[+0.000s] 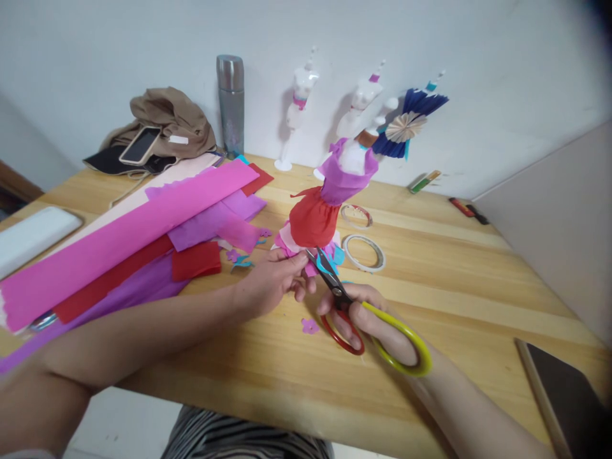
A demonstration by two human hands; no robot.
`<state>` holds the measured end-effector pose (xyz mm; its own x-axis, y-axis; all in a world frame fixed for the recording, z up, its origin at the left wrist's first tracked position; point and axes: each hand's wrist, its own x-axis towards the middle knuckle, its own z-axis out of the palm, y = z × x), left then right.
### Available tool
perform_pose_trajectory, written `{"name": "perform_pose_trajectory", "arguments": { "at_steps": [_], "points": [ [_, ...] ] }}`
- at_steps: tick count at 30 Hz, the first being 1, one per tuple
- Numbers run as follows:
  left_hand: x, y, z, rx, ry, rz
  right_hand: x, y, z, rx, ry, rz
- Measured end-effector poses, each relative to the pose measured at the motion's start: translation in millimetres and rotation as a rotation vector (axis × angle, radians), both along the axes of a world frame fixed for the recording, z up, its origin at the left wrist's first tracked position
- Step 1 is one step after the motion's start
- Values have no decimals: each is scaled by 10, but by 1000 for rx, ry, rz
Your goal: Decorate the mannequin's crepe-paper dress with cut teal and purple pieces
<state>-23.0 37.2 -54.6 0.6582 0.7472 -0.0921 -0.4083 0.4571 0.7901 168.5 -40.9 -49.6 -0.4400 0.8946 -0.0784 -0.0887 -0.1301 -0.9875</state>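
Note:
My right hand (366,312) grips a pair of scissors (337,292) with one yellow and one red handle loop. Their dark blades stand apart and point at the fingertips of my left hand (275,280). The left thumb and fingers are pinched together by the blade tips; what they hold is too small or hidden to tell. Just behind stands a small doll figure in a dress, with a purple paper top (344,182) and a puffed red paper skirt (313,220). Pink and blue paper pieces (335,256) surround its base. A purple paper flower (310,326) lies on the table below my hands.
Pink crepe paper (143,226) and red and purple sheets cover the left side. Two tape rolls (364,253) lie right of the doll. White mannequin figures (287,143), a blue-dressed one (406,127) and a flask (231,105) stand along the wall. A dark tablet-like object (559,395) lies right.

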Motion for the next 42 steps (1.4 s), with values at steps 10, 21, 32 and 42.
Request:
{"name": "perform_pose_trajectory", "arguments": {
  "at_steps": [10,21,32,42],
  "points": [
    [0,-6,-4,3,-1,12,6,-1,-18,19,10,18],
    [1,-6,1,-11,9,0,-8,-29,-3,13,13,-13],
    [11,-10,16,-3,-3,16,10,-60,4,-9,34,22],
    [3,-8,7,12,1,6,41,-109,-16,-39,36,22]
  ]
}}
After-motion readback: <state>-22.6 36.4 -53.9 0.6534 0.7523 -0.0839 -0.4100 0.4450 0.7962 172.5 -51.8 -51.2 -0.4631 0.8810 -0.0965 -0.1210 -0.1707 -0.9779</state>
